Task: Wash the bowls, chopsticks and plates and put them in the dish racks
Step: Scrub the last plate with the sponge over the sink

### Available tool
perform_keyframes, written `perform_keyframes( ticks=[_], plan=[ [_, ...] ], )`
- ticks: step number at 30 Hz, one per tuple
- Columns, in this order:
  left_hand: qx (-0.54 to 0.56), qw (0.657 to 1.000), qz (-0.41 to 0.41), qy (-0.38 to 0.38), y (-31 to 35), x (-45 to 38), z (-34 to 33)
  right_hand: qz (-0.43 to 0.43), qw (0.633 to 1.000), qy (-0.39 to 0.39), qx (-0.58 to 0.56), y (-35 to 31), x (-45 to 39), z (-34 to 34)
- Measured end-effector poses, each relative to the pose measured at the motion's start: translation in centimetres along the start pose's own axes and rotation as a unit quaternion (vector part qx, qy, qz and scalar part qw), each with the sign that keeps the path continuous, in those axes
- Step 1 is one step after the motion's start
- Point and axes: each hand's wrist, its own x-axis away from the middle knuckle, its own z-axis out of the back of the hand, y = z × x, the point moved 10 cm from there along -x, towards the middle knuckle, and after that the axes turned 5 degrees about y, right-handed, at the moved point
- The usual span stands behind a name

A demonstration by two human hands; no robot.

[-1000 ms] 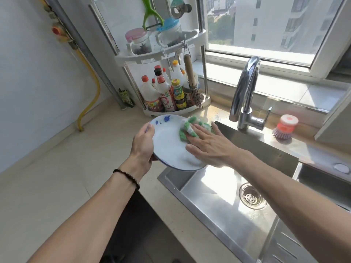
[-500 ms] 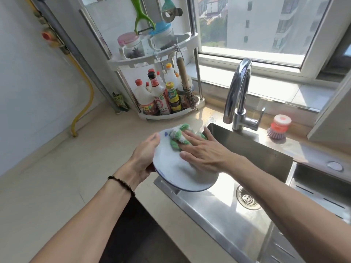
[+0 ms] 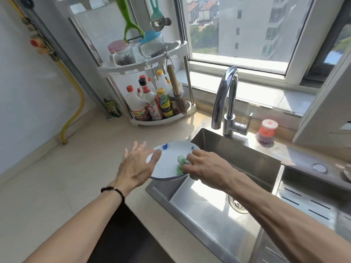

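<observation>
Scrubbing's mid-way, I'd guess: left hand (image 3: 137,164) is spread, thumb on the plate (image 3: 167,162) rim at the sink's (image 3: 209,221) near corner, right hand (image 3: 205,164) curled on a green sponge (image 3: 181,163) against it. Rinsing and racking still left; tap (image 3: 226,103) looks off.
</observation>
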Motion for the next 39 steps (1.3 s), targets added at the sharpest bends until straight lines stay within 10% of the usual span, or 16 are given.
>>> perform_keyframes(
  ticks=[3,7,11,15,26,31,34,39],
  plan=[
    [-0.056,0.981,-0.158,-0.096,3.0,2.1,-3.4,-0.034,0.998,-0.023,-0.048,1.2,0.1,-0.3],
    [-0.053,0.967,-0.243,0.060,4.9,2.7,-1.6,-0.080,0.991,-0.030,-0.101,2.2,0.3,-0.6],
    [0.053,0.982,-0.170,0.061,4.7,2.3,0.0,-0.260,0.955,0.015,-0.138,6.5,1.8,-0.6],
    [0.248,0.968,-0.042,0.007,4.4,1.8,0.5,-0.375,0.817,0.050,-0.436,3.4,1.8,-1.9],
    [0.395,0.918,0.033,0.035,3.5,2.5,1.4,-0.338,0.873,0.085,-0.341,0.9,-3.4,-2.4],
    [0.361,0.930,0.044,0.046,3.0,2.9,2.1,-0.377,0.825,0.124,-0.403,3.5,-4.0,-2.4],
    [0.383,0.921,0.036,0.063,3.1,3.0,2.8,-0.312,0.876,0.118,-0.349,1.0,-5.1,-2.0],
    [0.334,0.940,0.034,0.063,3.2,3.2,2.9,-0.403,0.805,0.140,-0.411,5.1,-4.6,-2.3]
  ],
)
